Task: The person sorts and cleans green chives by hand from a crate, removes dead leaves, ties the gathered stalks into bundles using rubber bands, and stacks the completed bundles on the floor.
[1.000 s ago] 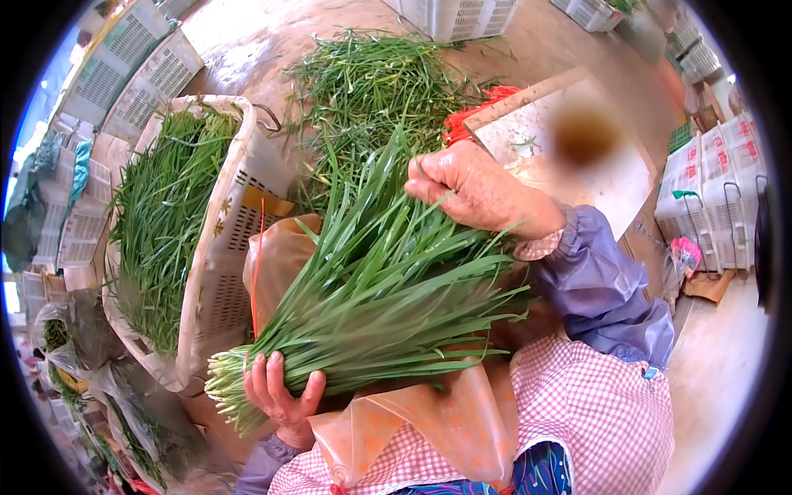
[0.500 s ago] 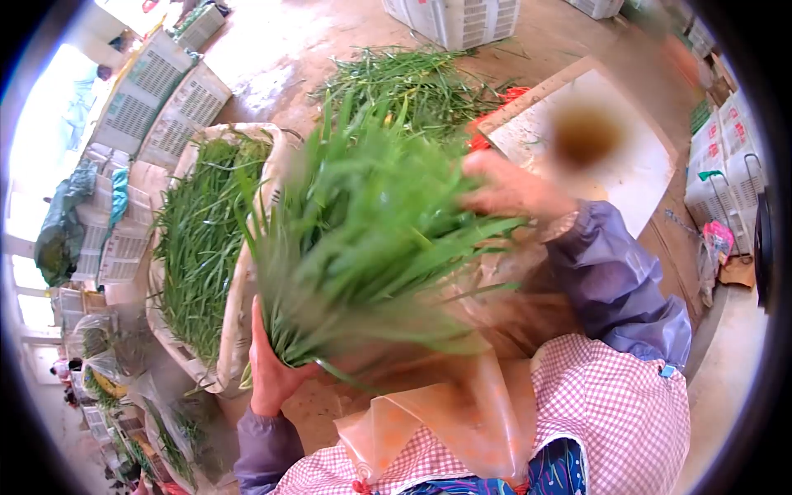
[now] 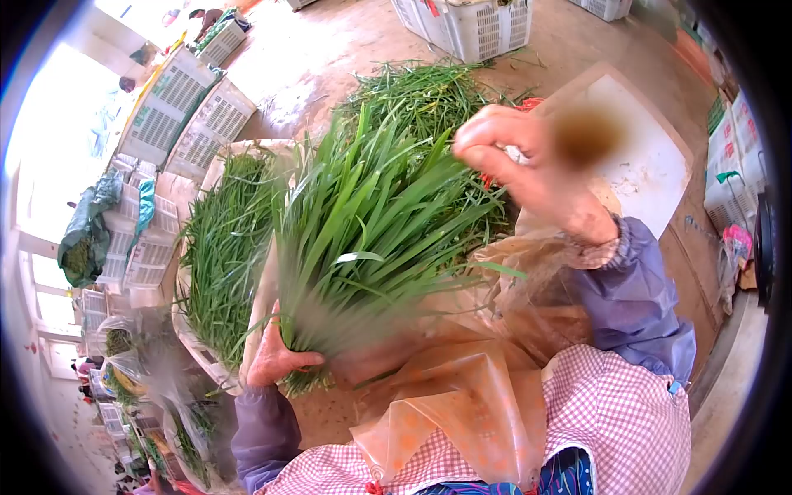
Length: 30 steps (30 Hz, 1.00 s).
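Observation:
My left hand (image 3: 276, 356) is closed around the lower stems of a large bunch of garlic chives (image 3: 371, 223), whose long flat green leaves fan up and to the right. My right hand (image 3: 528, 161) is raised beside the leaf tips, thumb and fingers pinched together; what is between them, if anything, is too small to make out. Left of the bunch, a pale basket (image 3: 183, 318) holds more chives (image 3: 227, 247) laid lengthwise. Behind the bunch, a heap of loose green leaves (image 3: 421, 95) lies on the floor.
A white board (image 3: 639, 153) lies at the right behind my right hand. White crates stand at the back (image 3: 474, 29), the left (image 3: 210, 124) and the right (image 3: 726, 177). An orange translucent plastic apron (image 3: 462, 404) covers my lap. A dark lens blotch hides part of the board.
My right hand has lifted off the leaves, up and away from the bunch, and its fingers now pinch. My left hand keeps hold of the chives. The view has shifted slightly.

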### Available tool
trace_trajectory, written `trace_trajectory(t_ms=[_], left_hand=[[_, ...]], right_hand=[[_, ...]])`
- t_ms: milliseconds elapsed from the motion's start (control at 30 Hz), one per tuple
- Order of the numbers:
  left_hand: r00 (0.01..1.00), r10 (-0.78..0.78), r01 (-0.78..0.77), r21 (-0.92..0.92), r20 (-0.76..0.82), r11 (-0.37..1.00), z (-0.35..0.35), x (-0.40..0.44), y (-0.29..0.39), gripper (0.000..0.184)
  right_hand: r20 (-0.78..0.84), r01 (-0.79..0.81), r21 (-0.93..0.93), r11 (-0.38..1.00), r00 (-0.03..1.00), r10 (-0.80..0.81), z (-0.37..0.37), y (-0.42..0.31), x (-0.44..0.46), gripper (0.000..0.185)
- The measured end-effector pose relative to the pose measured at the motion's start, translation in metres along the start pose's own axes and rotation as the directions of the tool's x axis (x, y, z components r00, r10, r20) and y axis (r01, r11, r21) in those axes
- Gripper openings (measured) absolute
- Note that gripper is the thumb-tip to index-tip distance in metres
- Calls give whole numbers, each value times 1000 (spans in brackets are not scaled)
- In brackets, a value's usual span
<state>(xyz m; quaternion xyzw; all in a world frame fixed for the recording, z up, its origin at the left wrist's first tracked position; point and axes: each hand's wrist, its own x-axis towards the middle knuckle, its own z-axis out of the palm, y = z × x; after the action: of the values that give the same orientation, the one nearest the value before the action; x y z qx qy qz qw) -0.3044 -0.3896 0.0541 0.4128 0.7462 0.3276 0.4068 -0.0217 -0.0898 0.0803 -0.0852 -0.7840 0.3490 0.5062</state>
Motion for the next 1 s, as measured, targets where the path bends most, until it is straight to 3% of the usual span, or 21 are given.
trace_trajectory(t_ms=[100,167,200,233,300,333,433,467,500,567,633,700,733,800,833,867,900,933,1000], left_hand=[[1000,-28,28,-56,5,998,-3,-1,-3,119],[999,-41,41,-28,-11,999,-5,-2,-5,120],[999,-44,44,-14,-18,999,-5,-1,-7,121],[999,-46,46,0,-25,999,-6,0,-9,121],[991,134,-134,-4,-3,991,-6,7,-16,133],[992,130,-130,-7,-2,992,-9,10,-21,133],[963,260,-270,214,77,939,-16,14,-29,133],[981,188,-192,80,54,978,-13,11,-29,130],[993,112,-110,-57,40,992,-9,8,-27,127],[986,150,-151,10,68,988,-8,9,-17,125],[991,119,-116,-53,58,992,-6,7,-19,124],[995,94,-88,-114,46,990,-5,7,-22,123],[996,81,-74,-144,38,987,-6,7,-24,123],[997,76,-72,-136,22,988,-9,4,-29,119],[997,72,-68,-140,22,988,-7,3,-25,119],[1000,-14,18,-210,20,978,-4,1,-16,121],[995,-98,101,-277,25,955,-2,0,-10,122],[993,-111,118,-254,43,960,-3,1,-8,123],[997,-58,71,-263,55,962,-3,3,-14,123]], right_hand=[[121,55,-84,995,992,-44,14,-4,15,11],[349,-25,-222,975,932,103,23,10,18,15],[376,-164,-188,968,899,225,29,11,19,21],[378,-166,-189,968,898,228,34,12,20,21],[441,-220,-170,961,855,274,43,15,22,22],[452,-183,-176,967,858,245,49,19,23,20],[460,-94,-108,990,878,134,61,23,22,20],[441,14,-161,987,896,59,63,21,20,17],[442,3,-162,987,894,70,63,19,20,17],[289,92,-401,911,957,31,61,19,20,18],[-23,-13,-448,894,1000,2,51,33,21,15],[-169,-304,-112,946,944,283,31,30,24,15],[-165,-306,-113,945,944,285,25,22,24,15],[-144,-327,229,917,920,364,15,-2,18,17],[-139,-331,229,916,920,367,7,-13,13,17],[153,-396,121,910,913,377,-2,-24,7,17],[428,-424,-1,906,818,384,-6,-31,1,19],[428,-426,0,905,818,385,-3,-32,-4,19],[482,-197,-314,929,810,335,12,-28,-17,22]])
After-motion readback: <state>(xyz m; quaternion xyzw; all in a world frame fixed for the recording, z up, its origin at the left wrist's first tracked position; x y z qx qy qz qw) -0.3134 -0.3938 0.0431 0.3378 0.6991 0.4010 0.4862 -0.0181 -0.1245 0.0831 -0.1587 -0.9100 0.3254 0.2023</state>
